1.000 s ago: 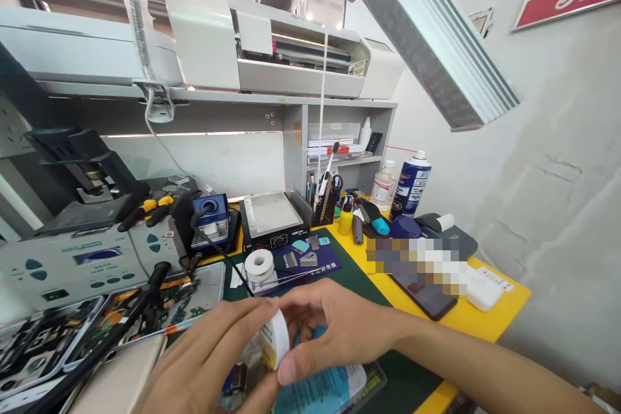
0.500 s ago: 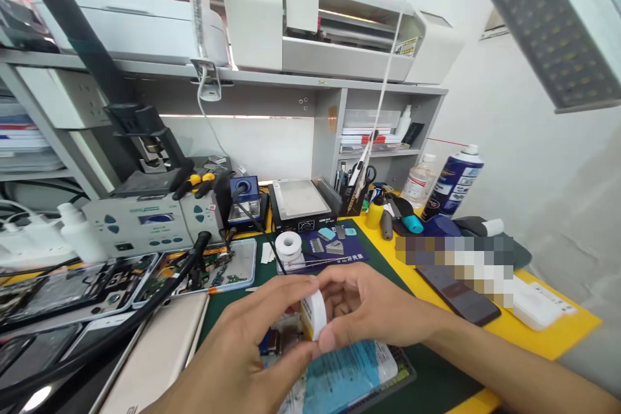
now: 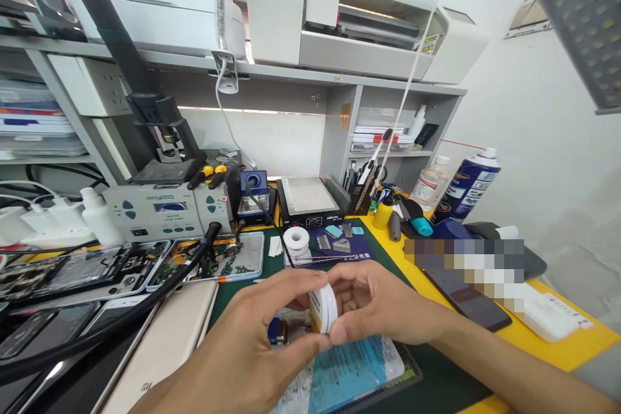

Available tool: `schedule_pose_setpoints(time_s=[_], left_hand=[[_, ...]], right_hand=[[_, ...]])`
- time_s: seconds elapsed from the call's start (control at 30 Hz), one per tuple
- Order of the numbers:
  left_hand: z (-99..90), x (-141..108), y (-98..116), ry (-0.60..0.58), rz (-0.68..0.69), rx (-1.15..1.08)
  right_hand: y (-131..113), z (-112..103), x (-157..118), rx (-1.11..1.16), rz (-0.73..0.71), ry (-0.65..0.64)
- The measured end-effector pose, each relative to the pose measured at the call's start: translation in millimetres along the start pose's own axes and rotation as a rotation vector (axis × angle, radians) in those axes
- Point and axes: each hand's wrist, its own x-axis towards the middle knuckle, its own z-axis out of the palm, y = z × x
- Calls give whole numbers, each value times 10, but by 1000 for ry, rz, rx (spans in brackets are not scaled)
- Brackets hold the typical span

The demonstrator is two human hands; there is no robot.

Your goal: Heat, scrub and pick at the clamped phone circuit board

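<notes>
1. white-lidded jar [image 3: 325,310]: tipped on its side between the two hands, label toward the left palm.
2. left hand [image 3: 257,330]: grip pinching the jar between thumb and fingers.
3. right hand [image 3: 383,307]: grip pinching the lid's rim, thumb low.
4. below both grips: blue-and-white packet [image 3: 354,365]; beyond them: white spool [image 3: 295,239].

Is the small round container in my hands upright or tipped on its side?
Tipped on its side: the container, held between the left hand and right hand, has its round white end facing sideways, not up.
</notes>
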Motion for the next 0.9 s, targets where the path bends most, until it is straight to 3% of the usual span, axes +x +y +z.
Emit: schedule_pose_setpoints(time_s=[0.2, 0.6, 0.9], left_hand=[[-30, 16, 73, -10, -88, -86], [-181, -8, -16, -107, -208, -558], [-217, 11, 9, -167, -194, -730]], right_hand=[[-17, -56, -12, 23, 59, -32], [-49, -92, -6, 271, 4, -201], [-98, -88, 0, 348, 40, -229]])
